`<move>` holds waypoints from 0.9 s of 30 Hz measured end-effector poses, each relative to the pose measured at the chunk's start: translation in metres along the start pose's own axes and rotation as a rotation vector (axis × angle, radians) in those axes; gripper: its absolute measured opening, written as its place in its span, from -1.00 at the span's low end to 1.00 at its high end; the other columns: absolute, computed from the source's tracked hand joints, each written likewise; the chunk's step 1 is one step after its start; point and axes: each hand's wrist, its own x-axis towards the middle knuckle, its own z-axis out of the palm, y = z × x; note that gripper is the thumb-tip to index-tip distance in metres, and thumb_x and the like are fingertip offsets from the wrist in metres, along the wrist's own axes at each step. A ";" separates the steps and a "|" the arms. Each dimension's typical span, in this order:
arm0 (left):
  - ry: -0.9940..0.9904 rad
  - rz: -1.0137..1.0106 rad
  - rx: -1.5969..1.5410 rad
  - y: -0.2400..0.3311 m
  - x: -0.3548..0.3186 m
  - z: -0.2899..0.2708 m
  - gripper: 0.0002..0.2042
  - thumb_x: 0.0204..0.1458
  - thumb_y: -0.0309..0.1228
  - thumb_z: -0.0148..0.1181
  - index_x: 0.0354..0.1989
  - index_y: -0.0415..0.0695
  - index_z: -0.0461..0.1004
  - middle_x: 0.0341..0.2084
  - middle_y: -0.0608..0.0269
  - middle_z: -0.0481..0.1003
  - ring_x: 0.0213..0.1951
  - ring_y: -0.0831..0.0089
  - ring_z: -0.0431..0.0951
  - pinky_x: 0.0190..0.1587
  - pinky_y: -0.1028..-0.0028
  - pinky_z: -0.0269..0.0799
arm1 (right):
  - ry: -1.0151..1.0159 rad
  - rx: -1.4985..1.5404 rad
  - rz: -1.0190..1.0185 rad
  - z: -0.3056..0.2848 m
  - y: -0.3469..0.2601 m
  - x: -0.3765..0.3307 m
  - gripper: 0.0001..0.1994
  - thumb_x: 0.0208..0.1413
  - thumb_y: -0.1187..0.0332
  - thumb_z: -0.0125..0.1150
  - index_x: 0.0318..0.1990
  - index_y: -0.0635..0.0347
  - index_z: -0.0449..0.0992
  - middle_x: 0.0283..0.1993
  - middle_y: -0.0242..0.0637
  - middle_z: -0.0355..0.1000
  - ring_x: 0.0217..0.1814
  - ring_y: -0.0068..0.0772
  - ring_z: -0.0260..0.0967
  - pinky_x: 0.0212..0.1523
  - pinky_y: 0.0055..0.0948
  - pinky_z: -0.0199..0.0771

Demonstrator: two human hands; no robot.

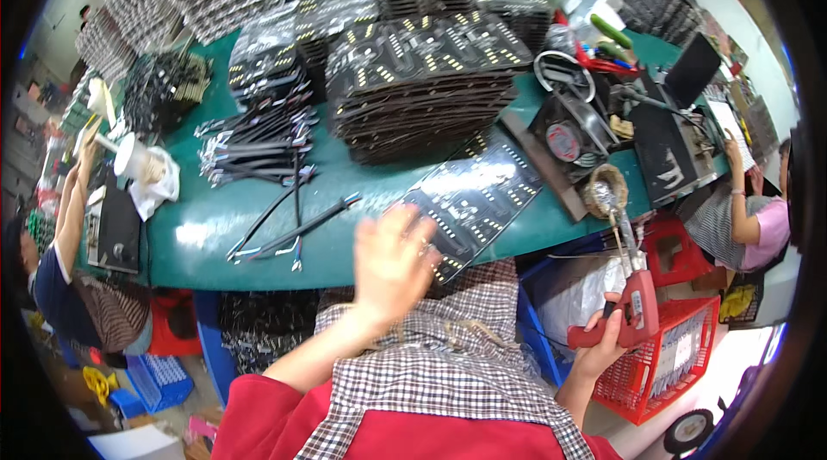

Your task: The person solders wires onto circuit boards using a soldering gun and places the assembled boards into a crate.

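My right hand (pixel 600 355) is closed round the handle of a red soldering gun (pixel 639 312). Its metal front end points up to a round brown-rimmed pot (pixel 606 191) at the table's right. A black circuit board panel (pixel 487 206) with rows of pale pads lies at the front edge. Over its left corner is my left hand (pixel 392 266), smeared by motion, so its grip is unclear. Left of that hand, a few black cables (pixel 314 226) with stripped coloured ends rest on the green table (pixel 202 240). Behind the panel rises a tall stack of similar panels (pixel 422 102).
A cable bundle (pixel 258 150) lies left of the stack. To the right stand a small fan (pixel 564 141) and a dark metal bar (pixel 543 165). A white spool (pixel 138 158) is at far left. Co-workers sit at both sides; a red crate (pixel 633 400) stands below right.
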 end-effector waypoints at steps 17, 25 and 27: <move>-0.246 -0.533 -0.952 -0.088 0.028 -0.039 -0.83 0.13 -0.46 0.02 -0.21 -0.25 0.49 -0.50 0.37 0.47 -0.55 0.76 0.20 -0.51 0.71 0.07 | -0.459 -0.164 -0.074 0.049 -0.025 -0.030 -0.59 0.12 0.27 0.04 0.03 0.34 0.19 -0.10 -0.06 0.30 -0.52 -0.54 0.22 -0.56 -0.60 0.27; -0.231 0.003 -0.464 -0.030 -0.014 -0.022 -0.75 -0.22 -0.70 0.18 -0.29 -0.23 0.51 -0.45 0.11 0.41 -0.48 0.27 0.46 -0.40 0.43 0.37 | -0.593 0.060 0.488 0.053 -0.024 -0.064 -0.37 0.01 0.13 0.25 0.13 0.31 0.15 -0.06 -0.11 0.33 -0.50 -0.49 0.28 -0.46 -0.56 0.31; -0.215 -0.012 -0.402 -0.024 -0.033 -0.010 -0.73 -0.26 -0.70 0.17 -0.30 -0.24 0.49 -0.40 0.13 0.40 -0.42 0.25 0.44 -0.38 0.38 0.37 | -0.636 0.076 0.610 0.042 -0.017 -0.073 -0.18 -0.03 0.15 0.30 0.25 0.24 -0.11 -0.06 -0.07 0.34 -0.46 -0.48 0.30 -0.45 -0.57 0.35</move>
